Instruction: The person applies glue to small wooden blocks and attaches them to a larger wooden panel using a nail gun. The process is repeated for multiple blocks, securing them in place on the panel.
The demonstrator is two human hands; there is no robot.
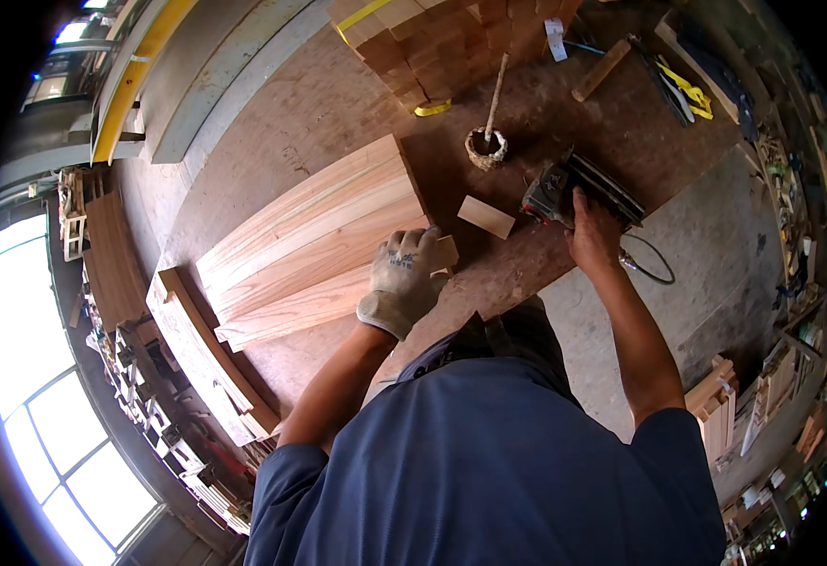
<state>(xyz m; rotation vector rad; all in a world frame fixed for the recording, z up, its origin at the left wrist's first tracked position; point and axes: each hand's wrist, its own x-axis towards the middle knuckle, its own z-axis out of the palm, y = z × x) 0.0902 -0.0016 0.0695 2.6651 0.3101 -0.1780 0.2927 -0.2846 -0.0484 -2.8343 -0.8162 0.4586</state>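
My left hand (402,278), in a pale work glove, lies at the near right corner of a panel of long wooden boards (310,236). Its fingers are curled around a small wood block (446,253) at the board ends; the glove hides part of the block. My bare right hand (595,231) is closed around the handle of a dark nail gun (553,193), held over the table's right side. Between the two hands, a loose wood piece (486,216) lies flat on the brown tabletop (527,269).
A pot with a stick (485,149) stands beyond the loose piece. Stacked wood blocks (432,57) with yellow strapping rise at the far side. A hammer-like tool (602,71) and yellow-handled tool (687,94) lie far right. A hose (654,269) hangs near the nail gun.
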